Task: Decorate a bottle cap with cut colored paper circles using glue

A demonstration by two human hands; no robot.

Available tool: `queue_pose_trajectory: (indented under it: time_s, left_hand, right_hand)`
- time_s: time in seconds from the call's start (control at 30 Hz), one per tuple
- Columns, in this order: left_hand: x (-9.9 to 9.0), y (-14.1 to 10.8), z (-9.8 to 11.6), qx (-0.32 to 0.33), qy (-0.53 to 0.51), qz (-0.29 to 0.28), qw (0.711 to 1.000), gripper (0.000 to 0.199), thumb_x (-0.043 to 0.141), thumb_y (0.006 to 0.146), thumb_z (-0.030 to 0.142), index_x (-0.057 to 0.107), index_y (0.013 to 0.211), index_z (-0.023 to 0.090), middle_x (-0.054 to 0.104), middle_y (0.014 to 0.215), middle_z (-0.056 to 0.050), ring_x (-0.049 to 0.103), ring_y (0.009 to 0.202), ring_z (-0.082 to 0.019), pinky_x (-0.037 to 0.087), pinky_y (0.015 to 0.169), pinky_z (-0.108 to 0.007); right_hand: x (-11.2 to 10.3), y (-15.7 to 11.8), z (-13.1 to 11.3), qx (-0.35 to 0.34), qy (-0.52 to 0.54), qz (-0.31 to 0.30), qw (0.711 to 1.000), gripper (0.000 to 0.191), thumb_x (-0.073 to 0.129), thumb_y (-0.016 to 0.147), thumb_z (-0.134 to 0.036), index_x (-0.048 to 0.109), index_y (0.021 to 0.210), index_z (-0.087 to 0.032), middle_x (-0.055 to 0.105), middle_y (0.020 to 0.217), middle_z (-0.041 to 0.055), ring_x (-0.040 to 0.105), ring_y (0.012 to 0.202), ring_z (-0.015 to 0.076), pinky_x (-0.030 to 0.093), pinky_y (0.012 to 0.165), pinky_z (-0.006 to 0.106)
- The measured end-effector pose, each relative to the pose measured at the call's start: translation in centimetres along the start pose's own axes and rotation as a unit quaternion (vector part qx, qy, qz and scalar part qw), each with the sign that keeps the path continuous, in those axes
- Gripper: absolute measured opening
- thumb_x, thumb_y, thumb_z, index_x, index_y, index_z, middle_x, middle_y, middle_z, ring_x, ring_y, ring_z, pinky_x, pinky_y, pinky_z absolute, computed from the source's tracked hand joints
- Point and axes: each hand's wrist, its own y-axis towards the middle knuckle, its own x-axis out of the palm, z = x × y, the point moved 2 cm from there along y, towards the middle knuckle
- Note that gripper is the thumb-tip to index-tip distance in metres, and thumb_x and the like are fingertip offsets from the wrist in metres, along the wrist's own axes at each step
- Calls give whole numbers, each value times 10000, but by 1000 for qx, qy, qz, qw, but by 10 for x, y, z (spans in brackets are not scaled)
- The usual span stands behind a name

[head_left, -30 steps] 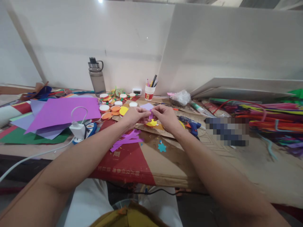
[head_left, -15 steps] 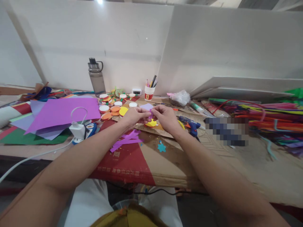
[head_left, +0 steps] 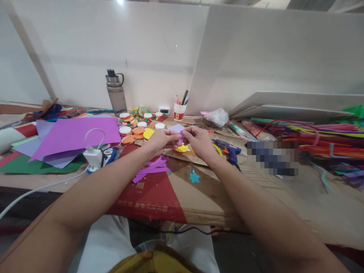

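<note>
Two-handed, pinching small purple paper piece [head_left: 181,137] with left hand [head_left: 164,139] and right hand [head_left: 199,140]; likely light, soft, easily creased, so grip gently by edges

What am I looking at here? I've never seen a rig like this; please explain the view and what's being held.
There is no machine: these are a person's own bare hands, seen from a head-worn camera looking forward and down. The left hand and right hand meet mid-picture, fingertips pinching a small purple piece, its shape mostly hidden. Nearer the person lie purple strips and a teal cutout on printed cardboard. Purple sheets lie left; a blue glue gun lies right. Behind stand a bottle and a pen cup.
</note>
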Motion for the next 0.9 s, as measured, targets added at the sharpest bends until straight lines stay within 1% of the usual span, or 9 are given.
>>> queue_pose_trajectory:
  time_s: [0.13,0.37,0.5,0.6,0.67,0.77,0.83,0.87,0.9]
  left_hand:
    - [0,1,-1,-9,-13,1,1000,140,786,715,186,674,721,103,694,625,-55,644,553,-94,515,549,-182]
    - [-1,2,-2,-4,-21,1,1000,140,789,709,178,674,713,100,694,623,-57,645,538,-95,521,544,-181]
    - [-3,2,0,4,-27,-26,999,126,786,708,163,681,736,100,708,660,-63,665,579,-102,539,581,-189]
    - [-2,1,2,2,-26,-41,999,119,784,701,143,685,751,101,713,673,-64,668,585,-103,538,581,-188]
    - [-2,1,3,-3,-18,-36,999,110,777,704,137,681,742,98,711,668,-70,661,569,-101,534,569,-188]
    - [-2,1,3,-8,-9,-17,1000,116,776,699,134,668,709,92,701,643,-75,652,546,-100,528,556,-188]
    - [-4,3,3,-3,-12,-9,1000,118,775,699,137,666,710,93,700,643,-77,657,554,-103,529,561,-187]
    - [-5,4,3,1,-16,-5,1000,109,768,706,138,669,719,95,703,648,-78,660,560,-104,531,565,-188]
    - [-6,4,3,6,-19,1,1000,97,758,715,138,672,730,97,706,656,-78,661,563,-105,533,565,-188]
  right_hand:
    - [1,0,0,6,15,1,1000,163,558,819,-322,590,736,-185,613,646,-3,572,584,114,483,590,248]
    - [1,1,0,1,18,3,1000,164,559,815,-322,593,743,-179,616,648,-2,575,579,115,480,583,248]
    - [0,1,0,-7,5,12,1000,173,556,822,-323,600,742,-176,616,649,3,573,581,119,479,588,255]
    - [0,0,-1,-12,-10,14,1000,171,553,826,-320,603,750,-175,619,658,5,573,588,119,476,594,254]
    - [1,0,-1,-16,-21,10,1000,171,550,831,-320,604,756,-175,624,665,7,575,596,121,473,597,252]
    - [0,1,-2,-16,-30,-14,999,187,520,858,-326,610,795,-174,637,700,15,586,621,125,477,610,248]
    - [-6,3,-2,-11,-61,-23,998,219,468,894,-327,619,877,-170,664,771,34,608,663,136,485,634,256]
    - [-10,5,-2,-11,-103,-22,994,234,445,908,-319,623,921,-167,680,821,50,621,702,147,489,663,267]
    - [-16,6,-3,-14,-167,-16,986,245,430,917,-302,629,949,-163,692,867,68,632,749,161,488,699,281]
